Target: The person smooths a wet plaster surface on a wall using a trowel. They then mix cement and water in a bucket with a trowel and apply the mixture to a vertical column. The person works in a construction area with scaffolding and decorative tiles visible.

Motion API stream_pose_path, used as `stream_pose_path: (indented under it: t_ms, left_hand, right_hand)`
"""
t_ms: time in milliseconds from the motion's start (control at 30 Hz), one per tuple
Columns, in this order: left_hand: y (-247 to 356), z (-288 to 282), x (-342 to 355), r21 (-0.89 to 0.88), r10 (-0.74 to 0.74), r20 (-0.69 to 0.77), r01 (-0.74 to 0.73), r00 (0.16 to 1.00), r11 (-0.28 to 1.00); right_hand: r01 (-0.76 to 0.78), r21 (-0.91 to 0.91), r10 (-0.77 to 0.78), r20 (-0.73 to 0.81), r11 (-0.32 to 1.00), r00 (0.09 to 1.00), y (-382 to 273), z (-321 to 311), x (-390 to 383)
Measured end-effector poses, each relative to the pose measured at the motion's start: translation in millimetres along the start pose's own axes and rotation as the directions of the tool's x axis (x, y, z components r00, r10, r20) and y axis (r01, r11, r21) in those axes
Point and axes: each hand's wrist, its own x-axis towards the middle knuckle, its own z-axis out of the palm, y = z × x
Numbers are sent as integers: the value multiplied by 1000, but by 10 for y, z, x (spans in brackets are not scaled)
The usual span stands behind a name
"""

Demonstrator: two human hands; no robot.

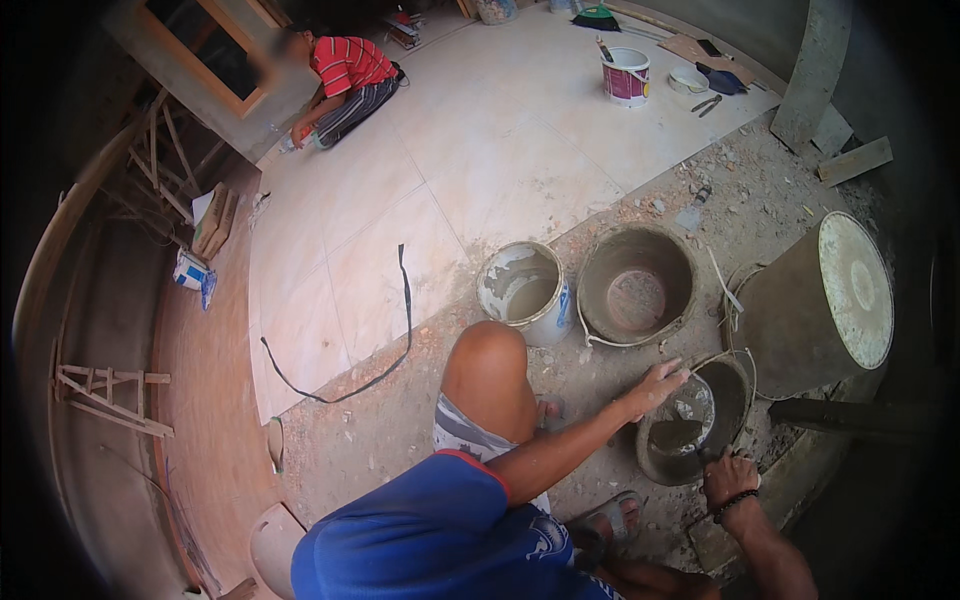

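I squat on a dusty floor over a small cement-caked bucket [738,402] holding grey mortar. My left hand [655,385] grips the bucket's near rim, fingers over the edge. My right hand [730,480], with a dark bead bracelet at the wrist, holds a trowel [678,436] whose blade is loaded with mortar inside the bucket. My bare knee [487,365] rises just left of the hands.
A white bucket [524,290] with grey slurry, an empty mortar-crusted bucket [636,285] and an overturned bucket [815,305] ring the spot. Pale floor tiles [480,150] lie beyond, with a black strap [400,300] on them. A person in a red striped shirt [345,75] crouches far off.
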Motion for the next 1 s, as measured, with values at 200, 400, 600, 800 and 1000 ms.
stream_pose_path:
  t_ms: [200,400,600,800,1000]
  left_hand:
    - [-171,-68,92,-209,11,54,0,998,978]
    - [240,176,-93,-122,-38,39,43,999,992]
    - [238,149,-140,-83,-29,40,32,999,996]
    - [220,231,-127,-103,69,67,-62,995,993]
    - [460,377,-255,-185,49,147,-21,988,982]
  right_hand:
    - [32,295,92,-396,955,913,559,-374,41]
    - [-121,354,199,-192,927,961,511,-201,231]
    - [3,327,32,-100,945,994,101,1,16]
    - [-172,65,183,-396,983,900,494,-256,-58]
    - [-208,217,241,-138,954,961,389,102,236]
